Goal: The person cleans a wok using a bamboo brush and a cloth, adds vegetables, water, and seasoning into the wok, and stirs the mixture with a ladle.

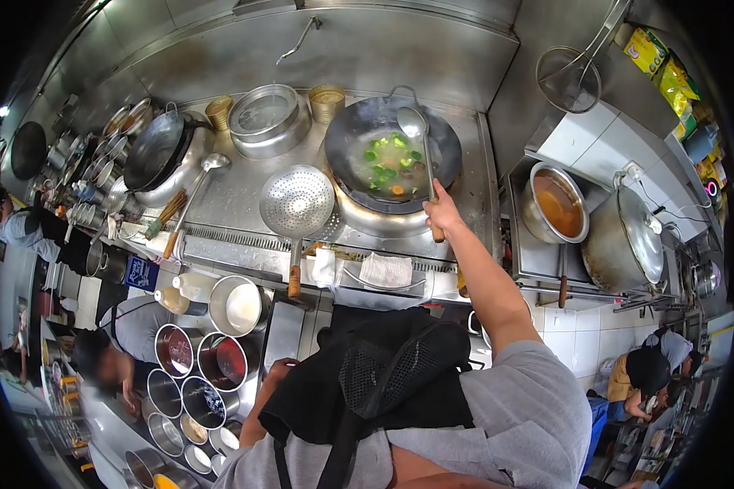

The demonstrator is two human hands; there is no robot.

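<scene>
My right hand is closed around the wooden handle of a ladle. The ladle's metal bowl is over the far right side of a dark wok. Broccoli florets and an orange slice lie in steaming liquid inside the wok. My left hand is low beside my body, near the edge of a steel counter and the metal pots; its fingers are too small and partly hidden to read. A perforated strainer with a wooden handle rests on the stove top to the left of the wok.
A second ladle, a lidded pot and stacked woks occupy the left stove. Several sauce pots stand lower left, near another person. On the right are a pot of brown liquid and a large lidded pot.
</scene>
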